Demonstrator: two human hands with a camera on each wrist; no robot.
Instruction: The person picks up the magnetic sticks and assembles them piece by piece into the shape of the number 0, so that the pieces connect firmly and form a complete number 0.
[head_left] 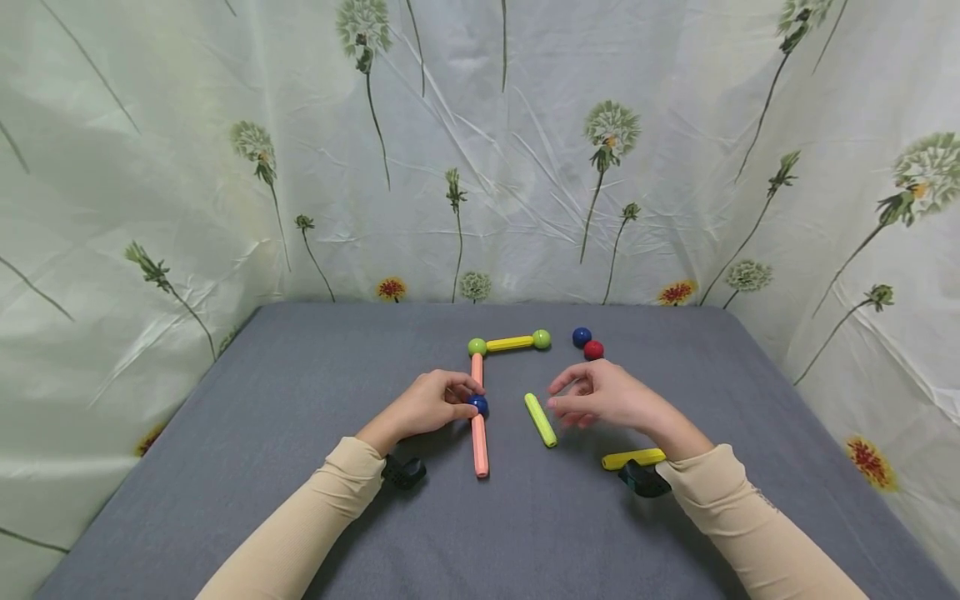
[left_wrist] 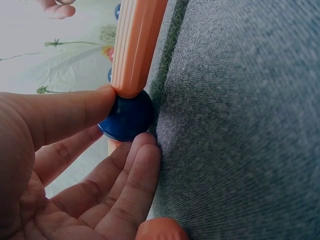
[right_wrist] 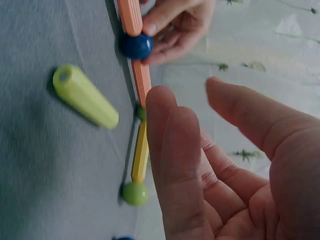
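Note:
My left hand [head_left: 431, 404] pinches a blue ball [head_left: 478, 405] between thumb and fingers. That ball joins two orange-pink ribbed sticks in a line, a far one [head_left: 477, 371] and a near one [head_left: 481, 446]. A light green ball [head_left: 477, 347] tops the far stick; from it a yellow stick [head_left: 510, 343] runs right to a second light green ball [head_left: 542, 338]. My right hand [head_left: 607, 396] hovers with fingers apart and nothing between them. Just left of its fingertips lies a loose lime stick [head_left: 541, 421], its hollow end [right_wrist: 63, 76] showing in the right wrist view.
Past the right hand sit a loose blue ball [head_left: 582, 337] and a red ball [head_left: 593, 350], side by side. Another yellow stick [head_left: 633, 459] lies under the right wrist. A grey cloth [head_left: 315, 358] covers the table, and a flower-print curtain [head_left: 525, 208] hangs behind it.

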